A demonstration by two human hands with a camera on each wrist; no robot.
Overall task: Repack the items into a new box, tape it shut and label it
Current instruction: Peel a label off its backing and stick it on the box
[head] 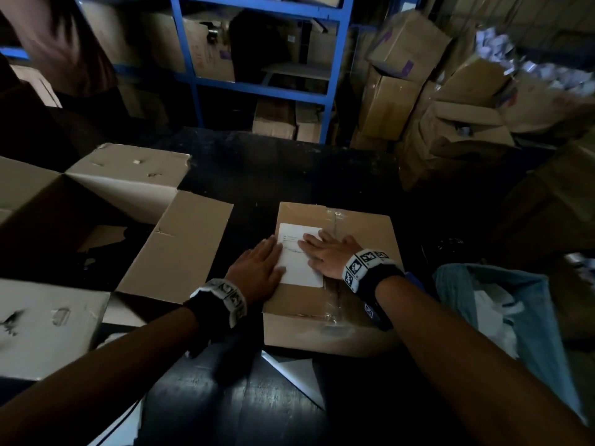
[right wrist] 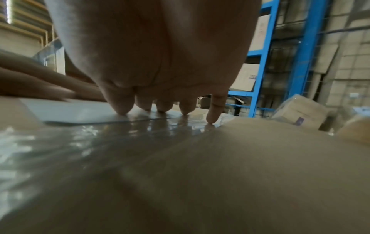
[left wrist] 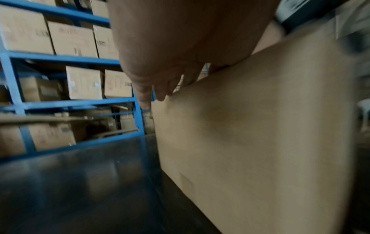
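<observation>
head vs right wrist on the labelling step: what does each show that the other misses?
Head only: the whole white label on top of the taped box, the left hand flat on the label's left edge, the open empty box to the left, the black table.

Right wrist only: the right hand's fingertips pressing down, some on the label, the outer ones on glossy tape.

Both: the right hand flat on the label, the sealed box top, blue shelving behind.

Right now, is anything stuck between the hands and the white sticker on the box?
Nothing visible is. The left hand and right hand lie flat right on the white label, which sits on top of the taped box, beside the clear tape.
</observation>
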